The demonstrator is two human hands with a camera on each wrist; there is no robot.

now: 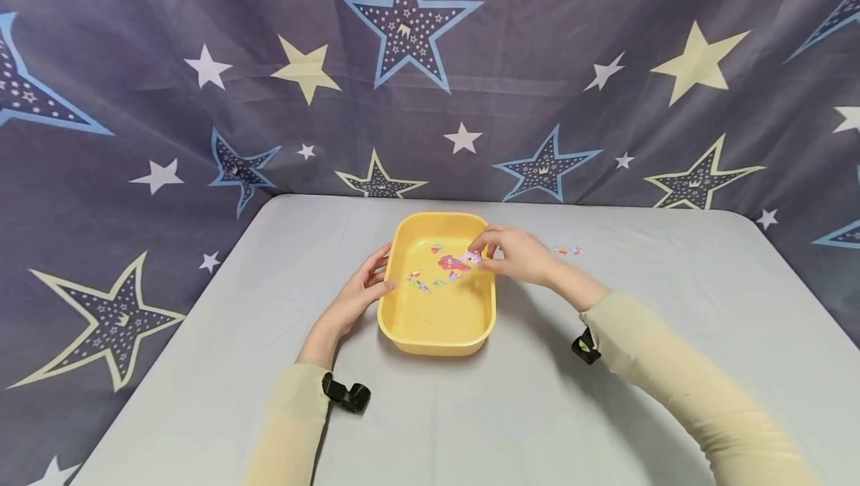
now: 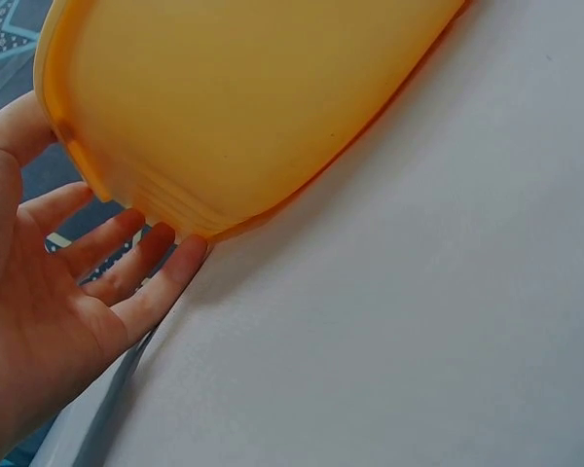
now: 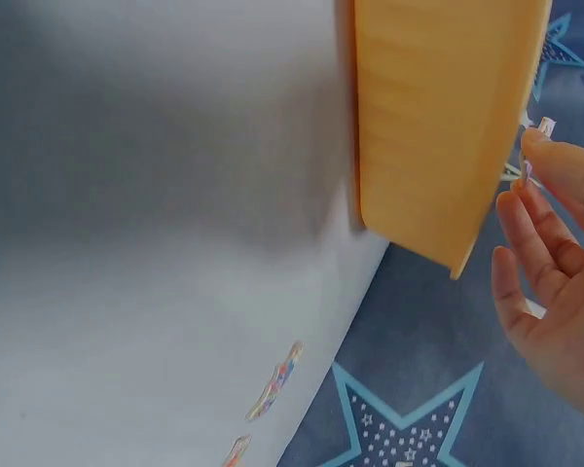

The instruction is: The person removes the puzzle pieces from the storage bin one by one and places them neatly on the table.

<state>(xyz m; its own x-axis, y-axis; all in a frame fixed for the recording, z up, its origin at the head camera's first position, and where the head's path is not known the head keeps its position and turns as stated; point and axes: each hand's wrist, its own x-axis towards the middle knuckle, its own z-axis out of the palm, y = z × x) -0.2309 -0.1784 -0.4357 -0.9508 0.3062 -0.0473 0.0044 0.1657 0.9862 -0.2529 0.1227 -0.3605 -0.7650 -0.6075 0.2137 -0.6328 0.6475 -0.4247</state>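
A yellow plastic basin [image 1: 437,322] stands on the table. My left hand [image 1: 359,292] holds its left side, thumb over the rim and fingers against the outer wall; the left wrist view shows the fingers spread along that wall [image 2: 234,107]. Over the basin's right part, my right hand [image 1: 517,253] pinches a small flat purple cartoon piece [image 1: 472,256] between thumb and fingertips. In the right wrist view this piece [image 3: 526,173] shows edge-on, with a clear border. Several small colourful flat pieces lie in the basin, among them a larger red one [image 1: 454,263].
Two small colourful flat pieces [image 1: 568,251] lie on the grey tablecloth [image 1: 672,284] right of the basin. Behind the table hangs a dark star-patterned curtain [image 1: 463,60]. Black wrist cameras [image 1: 346,393] sit on both forearms.
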